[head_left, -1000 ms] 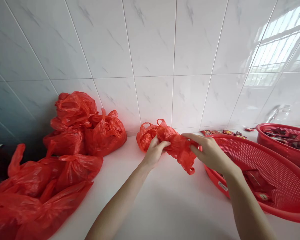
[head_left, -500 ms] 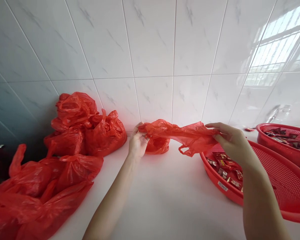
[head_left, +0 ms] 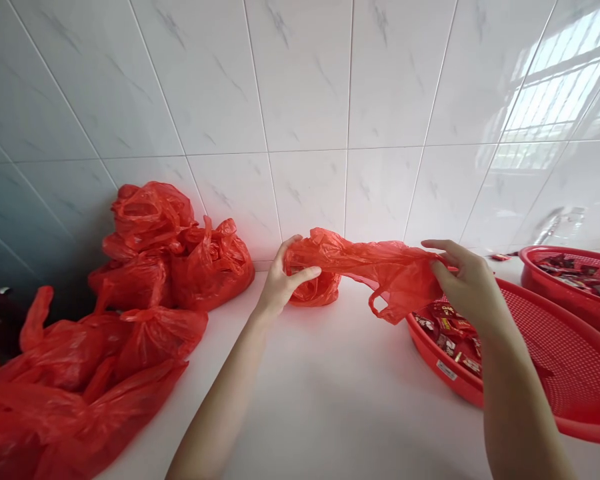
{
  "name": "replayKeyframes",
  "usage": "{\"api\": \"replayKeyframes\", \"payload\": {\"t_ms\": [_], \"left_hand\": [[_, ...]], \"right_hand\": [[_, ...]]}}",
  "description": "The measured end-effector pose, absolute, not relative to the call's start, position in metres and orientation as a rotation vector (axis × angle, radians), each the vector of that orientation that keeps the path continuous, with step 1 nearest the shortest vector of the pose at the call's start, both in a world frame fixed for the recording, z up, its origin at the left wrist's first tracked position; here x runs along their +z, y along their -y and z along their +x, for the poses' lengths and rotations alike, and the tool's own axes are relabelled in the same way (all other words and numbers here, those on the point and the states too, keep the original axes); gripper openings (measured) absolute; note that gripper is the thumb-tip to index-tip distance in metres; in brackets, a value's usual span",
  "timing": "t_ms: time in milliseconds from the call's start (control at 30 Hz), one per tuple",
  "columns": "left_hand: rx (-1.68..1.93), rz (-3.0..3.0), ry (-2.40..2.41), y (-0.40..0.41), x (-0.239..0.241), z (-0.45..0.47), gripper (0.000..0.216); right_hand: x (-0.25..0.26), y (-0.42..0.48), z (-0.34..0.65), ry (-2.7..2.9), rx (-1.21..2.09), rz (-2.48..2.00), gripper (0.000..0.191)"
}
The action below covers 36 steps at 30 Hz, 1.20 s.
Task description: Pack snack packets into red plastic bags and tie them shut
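A thin red plastic bag [head_left: 365,257] is stretched sideways above the white counter between my hands. My left hand [head_left: 281,280] grips its left end, thumb across the front and fingers behind. At the other end my right hand [head_left: 463,280] pinches the bag, with the index finger held out apart from it. One handle loop hangs down near the right end. Behind the left end sits another red bag [head_left: 315,292] on the counter, partly hidden. Below my right hand, red-wrapped sweets [head_left: 453,333] lie in a red mesh basket [head_left: 560,347].
Several filled red bags [head_left: 145,287] are piled on the left, against the tiled wall [head_left: 305,87]. A second red basket [head_left: 570,277] with dark wrapped pieces stands at the far right. Near it, a small red packet [head_left: 500,257] lies on the counter [head_left: 300,400].
My left thumb has moved across the front of the bag, and more of the bag has spread open. The handle loop has shifted slightly right. My right hand has barely moved.
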<state>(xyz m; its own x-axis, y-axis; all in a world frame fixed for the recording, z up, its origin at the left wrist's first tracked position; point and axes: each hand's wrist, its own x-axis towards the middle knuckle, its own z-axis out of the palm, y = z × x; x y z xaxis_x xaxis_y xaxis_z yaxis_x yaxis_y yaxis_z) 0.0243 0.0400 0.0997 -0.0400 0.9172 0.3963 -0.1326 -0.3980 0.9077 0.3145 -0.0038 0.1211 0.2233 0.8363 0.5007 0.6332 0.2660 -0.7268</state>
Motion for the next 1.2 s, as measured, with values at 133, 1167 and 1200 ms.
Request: {"api": "replayKeyframes", "payload": {"t_ms": [133, 1167, 1200], "left_hand": [[1.478, 1.576, -0.994, -0.034, 0.101, 0.025, 0.036], [1.434, 1.98, -1.598, -0.038, 0.095, 0.016, 0.012], [1.433, 1.98, -1.627, -0.039, 0.095, 0.013, 0.012]], "right_hand": [[0.121, 0.004, 0.315, 1.468, 0.242, -1.477, 0.04], [0.101, 0.073, 0.208, 2.763, 0.224, -0.758, 0.019], [0.087, 0.076, 0.191, 2.936, 0.217, -0.753, 0.015]]}}
